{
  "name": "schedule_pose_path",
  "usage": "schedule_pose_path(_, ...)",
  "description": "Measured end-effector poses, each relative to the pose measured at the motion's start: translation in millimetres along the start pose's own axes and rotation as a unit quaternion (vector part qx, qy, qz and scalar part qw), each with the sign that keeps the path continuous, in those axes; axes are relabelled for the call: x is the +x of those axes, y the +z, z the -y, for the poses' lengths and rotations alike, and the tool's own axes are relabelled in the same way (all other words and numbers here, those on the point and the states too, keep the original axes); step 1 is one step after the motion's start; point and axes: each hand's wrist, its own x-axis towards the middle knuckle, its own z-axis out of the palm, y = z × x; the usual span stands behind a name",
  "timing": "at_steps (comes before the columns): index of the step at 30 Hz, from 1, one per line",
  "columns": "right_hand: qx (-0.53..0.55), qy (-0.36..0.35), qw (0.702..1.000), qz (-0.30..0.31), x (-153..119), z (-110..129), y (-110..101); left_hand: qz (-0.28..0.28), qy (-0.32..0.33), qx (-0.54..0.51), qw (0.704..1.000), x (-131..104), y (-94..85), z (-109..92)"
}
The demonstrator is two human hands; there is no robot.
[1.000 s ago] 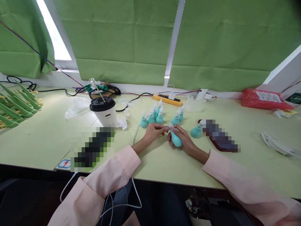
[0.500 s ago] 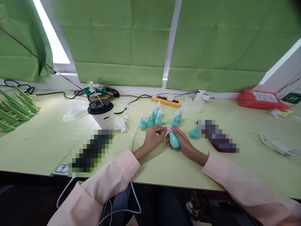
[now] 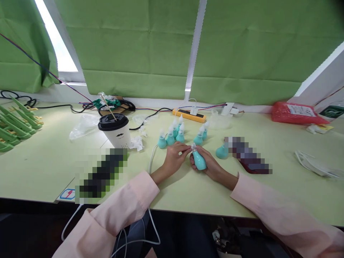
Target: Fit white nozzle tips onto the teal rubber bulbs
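Observation:
My right hand is wrapped round the teal bulb of a nasal aspirator, which is tilted with its clear end up and to the left. At that end, the thumb and forefinger of my left hand pinch a small clear piece; its exact shape is hard to make out. Beyond my hands stand several teal aspirators with whitish pointed tips, in a left cluster. Two more aspirators stand close together just behind my right hand. Another teal bulb lies to the right, its far end blurred out.
A lidded paper cup with a straw stands left, beside crumpled tissue. Pixelated items lie at left and right. An orange power strip, cables and a red package line the back. A white cable passes my left forearm.
The held aspirator's bulb has shifted very slightly down and right in the picture. Both hands keep the same grip. The whole view has drifted a little.

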Motion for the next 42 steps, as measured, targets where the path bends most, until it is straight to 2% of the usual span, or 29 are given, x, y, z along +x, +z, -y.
schedule_pose_path(3, 0.003, -0.007, 1.000, -0.005, 0.2, -0.6, 0.5, 0.007, 0.083, 0.115, 0.990, -1.4, 2.7, 1.1)
schedule_pose_path(6, 0.009, -0.018, 1.000, -0.012, 0.3, -1.4, 1.5, 0.017, 0.135, 0.216, 0.967, -2.9, 3.9, 3.0)
schedule_pose_path(12, 0.007, -0.014, 1.000, 0.000, -2.7, 2.1, 3.1, 0.036, 0.222, 0.273, 0.935, -1.6, -3.7, 4.8)
schedule_pose_path(17, 0.013, -0.017, 1.000, 0.017, -4.7, 4.8, 2.4, 0.012, 0.233, 0.261, 0.937, -1.3, -6.5, 5.1)
schedule_pose_path(22, 0.018, -0.018, 0.999, 0.022, -3.4, 3.7, 0.6, 0.014, 0.239, 0.261, 0.935, -1.1, -6.3, 7.4)
schedule_pose_path(25, 0.013, -0.012, 1.000, 0.017, -2.4, 1.9, -1.2, 0.042, 0.241, 0.285, 0.927, -0.5, -9.1, 5.9)
schedule_pose_path(31, 0.005, 0.015, 1.000, 0.010, -2.9, -1.0, -2.5, 0.120, 0.274, 0.349, 0.888, 1.7, -13.5, -1.2)
schedule_pose_path(33, 0.005, 0.019, 1.000, 0.011, -2.6, -1.9, -2.6, 0.126, 0.267, 0.341, 0.892, 2.7, -12.3, -2.3)
schedule_pose_path(36, 0.009, 0.018, 1.000, 0.010, -1.0, -3.0, -3.1, 0.114, 0.221, 0.299, 0.921, 4.0, -9.8, -2.9)
schedule_pose_path(40, 0.011, 0.025, 1.000, 0.015, 1.1, -1.1, -4.5, 0.105, 0.104, 0.169, 0.975, 4.4, -9.5, -4.0)
schedule_pose_path(42, 0.011, 0.039, 0.999, 0.025, 1.5, 1.1, -5.7, 0.108, 0.030, 0.091, 0.990, 4.1, -9.9, -4.6)
